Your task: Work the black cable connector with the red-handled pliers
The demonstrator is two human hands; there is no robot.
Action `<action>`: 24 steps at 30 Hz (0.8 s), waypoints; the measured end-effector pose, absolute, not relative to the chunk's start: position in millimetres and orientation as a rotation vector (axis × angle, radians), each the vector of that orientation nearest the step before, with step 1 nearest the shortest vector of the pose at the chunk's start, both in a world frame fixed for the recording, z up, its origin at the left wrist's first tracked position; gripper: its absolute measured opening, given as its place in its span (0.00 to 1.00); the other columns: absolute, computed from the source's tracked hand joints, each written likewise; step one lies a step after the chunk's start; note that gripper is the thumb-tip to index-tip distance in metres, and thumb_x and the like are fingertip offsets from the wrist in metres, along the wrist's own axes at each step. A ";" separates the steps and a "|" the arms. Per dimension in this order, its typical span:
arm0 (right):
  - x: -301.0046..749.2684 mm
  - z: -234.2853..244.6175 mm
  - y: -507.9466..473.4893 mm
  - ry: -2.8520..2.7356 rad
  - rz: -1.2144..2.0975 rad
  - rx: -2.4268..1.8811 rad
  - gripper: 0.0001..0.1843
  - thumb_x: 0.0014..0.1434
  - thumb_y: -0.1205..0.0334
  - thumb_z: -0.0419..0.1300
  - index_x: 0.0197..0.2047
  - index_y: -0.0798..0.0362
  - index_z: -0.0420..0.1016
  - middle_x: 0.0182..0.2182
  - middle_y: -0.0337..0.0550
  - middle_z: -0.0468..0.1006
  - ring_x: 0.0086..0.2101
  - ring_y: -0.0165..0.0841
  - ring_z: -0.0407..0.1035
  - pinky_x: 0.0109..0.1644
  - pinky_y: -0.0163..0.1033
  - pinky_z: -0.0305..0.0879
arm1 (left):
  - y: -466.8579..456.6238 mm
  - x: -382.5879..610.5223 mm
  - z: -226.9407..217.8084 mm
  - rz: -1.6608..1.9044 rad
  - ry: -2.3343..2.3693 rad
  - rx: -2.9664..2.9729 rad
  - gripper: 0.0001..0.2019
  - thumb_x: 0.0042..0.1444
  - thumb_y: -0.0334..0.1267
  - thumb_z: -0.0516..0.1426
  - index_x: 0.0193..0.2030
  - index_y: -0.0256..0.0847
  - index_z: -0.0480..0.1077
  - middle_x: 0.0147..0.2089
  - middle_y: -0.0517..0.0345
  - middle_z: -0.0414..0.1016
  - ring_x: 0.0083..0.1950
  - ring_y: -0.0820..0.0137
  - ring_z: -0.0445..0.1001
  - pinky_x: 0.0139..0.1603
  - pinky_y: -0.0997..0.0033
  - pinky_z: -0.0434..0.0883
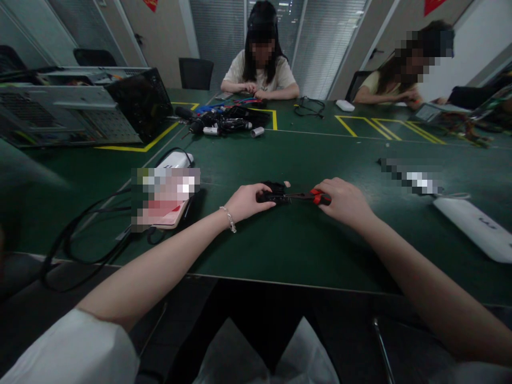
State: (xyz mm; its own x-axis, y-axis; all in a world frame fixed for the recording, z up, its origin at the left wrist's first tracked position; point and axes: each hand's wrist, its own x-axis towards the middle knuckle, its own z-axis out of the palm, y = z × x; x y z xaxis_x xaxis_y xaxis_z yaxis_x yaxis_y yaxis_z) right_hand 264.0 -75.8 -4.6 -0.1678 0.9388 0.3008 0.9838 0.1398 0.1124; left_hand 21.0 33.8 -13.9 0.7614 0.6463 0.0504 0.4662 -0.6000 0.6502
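So the left hand (245, 204) has a small black part (273, 196) pinched between thumb and fingers, around mid-counter (256, 250), and the right hand (343, 200) is closed round red-and-black pliers (306, 197). Pliers run pretty much sideways, nose pointing left at the part. Can't tell if the tips actually bite, too dark, and fingers cover some of the handles
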 end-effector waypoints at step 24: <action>296.9 -10.1 -67.6 -2.167 -0.330 -2.047 0.15 0.48 0.62 0.53 0.41 0.53 0.70 0.39 0.47 0.73 0.38 0.38 0.66 0.38 0.43 0.62 | 33.1 18.6 -16.1 0.426 0.837 2.336 0.20 0.48 0.48 0.56 0.47 0.42 0.66 0.42 0.54 0.73 0.39 0.66 0.71 0.37 0.67 0.67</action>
